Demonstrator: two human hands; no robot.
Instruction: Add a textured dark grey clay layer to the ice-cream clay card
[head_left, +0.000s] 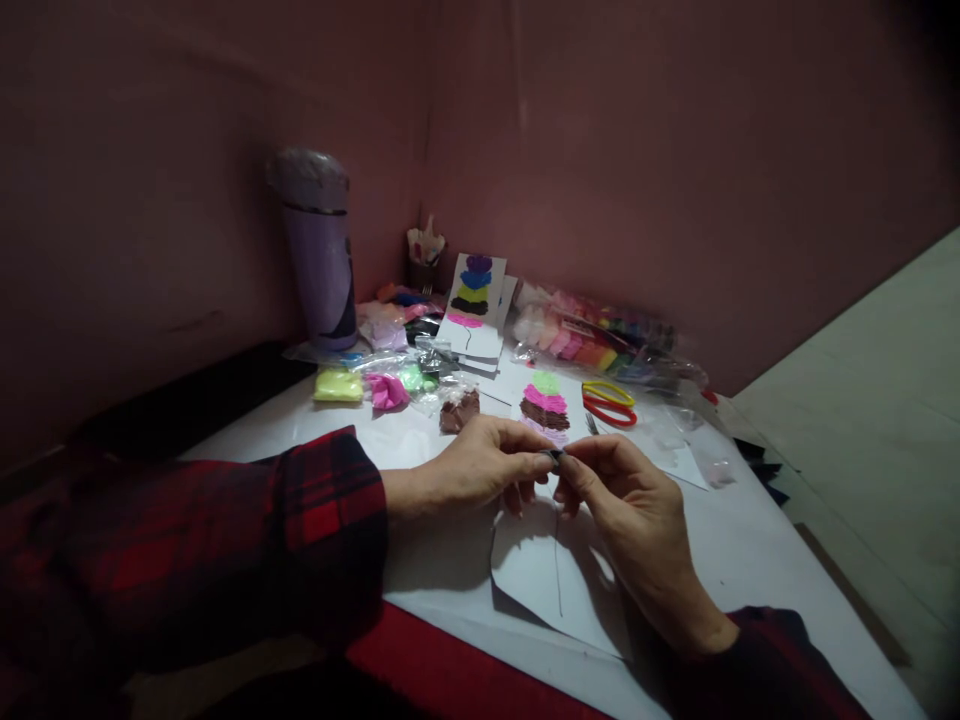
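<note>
A person's left hand (pixel 476 460) and right hand (pixel 641 515) pinched a small dark piece (pixel 556 454) between their fingers (pixel 604 451) above a white paper (pixel 529 575) on the desk (pixel 772 570), apparently gripping it from both sides for steadiness.

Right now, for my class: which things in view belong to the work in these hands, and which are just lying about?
Belongs, likely:
small dark piece, pinched by left hand and right hand
white sheet bearing coloured layers
brown lump, matching one layer

Lying about, apparently:
purple tumbler
dark cup
black flat item
</note>
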